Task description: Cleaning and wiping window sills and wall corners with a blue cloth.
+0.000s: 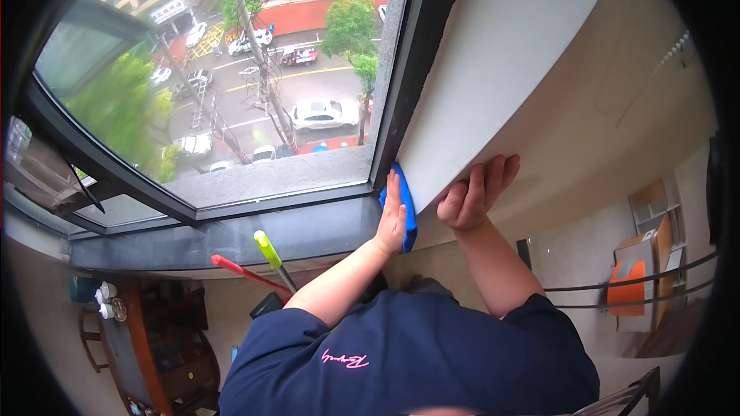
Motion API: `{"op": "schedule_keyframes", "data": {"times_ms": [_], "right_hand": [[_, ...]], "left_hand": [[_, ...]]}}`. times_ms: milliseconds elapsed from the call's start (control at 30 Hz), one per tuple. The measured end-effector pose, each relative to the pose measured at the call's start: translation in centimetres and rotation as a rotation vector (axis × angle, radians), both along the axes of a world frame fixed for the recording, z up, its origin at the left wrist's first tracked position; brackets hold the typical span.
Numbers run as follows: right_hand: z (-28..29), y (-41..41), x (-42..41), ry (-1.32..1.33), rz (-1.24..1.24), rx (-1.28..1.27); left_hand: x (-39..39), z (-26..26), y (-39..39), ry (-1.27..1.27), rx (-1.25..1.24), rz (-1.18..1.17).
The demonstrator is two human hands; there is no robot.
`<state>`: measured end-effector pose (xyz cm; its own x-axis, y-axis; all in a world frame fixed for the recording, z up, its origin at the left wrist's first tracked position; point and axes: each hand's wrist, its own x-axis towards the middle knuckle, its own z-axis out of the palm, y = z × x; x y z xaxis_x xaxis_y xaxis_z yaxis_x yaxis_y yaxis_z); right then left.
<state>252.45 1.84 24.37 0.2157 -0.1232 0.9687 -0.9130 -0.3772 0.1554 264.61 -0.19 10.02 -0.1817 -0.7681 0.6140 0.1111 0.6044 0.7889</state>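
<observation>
A blue cloth [409, 214] lies flat against the white wall beside the window frame's lower right corner. My left hand [394, 211] presses on it with a flat palm, fingers straight and pointing up toward the frame. My right hand [478, 193] rests against the edge of the white wall [491, 75], its fingers partly bent at the corner, with no object visible in it. The dark window frame [283, 203] and the grey windowsill [277, 237] are to the left of the cloth.
Two long handles, one yellow-green [267, 248] and one red [248, 271], lean below the sill. A wooden cabinet [139, 341] stands at lower left. At the right are an orange item [627, 289], boxes and shelving. Beyond the glass is a street with cars.
</observation>
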Motion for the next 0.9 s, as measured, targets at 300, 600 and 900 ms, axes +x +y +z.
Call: {"op": "schedule_keyframes", "data": {"times_ms": [300,600,900], "right_hand": [[0.1,0.2,-0.2,-0.029,0.000,-0.006],[0.0,-0.5,-0.3,-0.032,0.027,0.010],[-0.5,-0.1,-0.9,-0.036,0.024,0.010]], "left_hand": [[0.0,14.8,-1.5,0.016,-0.233,-0.015],[-0.3,6.3,-0.7,0.006,-0.062,-0.020],[0.0,11.9,-1.6,0.002,-0.121,-0.011]]}}
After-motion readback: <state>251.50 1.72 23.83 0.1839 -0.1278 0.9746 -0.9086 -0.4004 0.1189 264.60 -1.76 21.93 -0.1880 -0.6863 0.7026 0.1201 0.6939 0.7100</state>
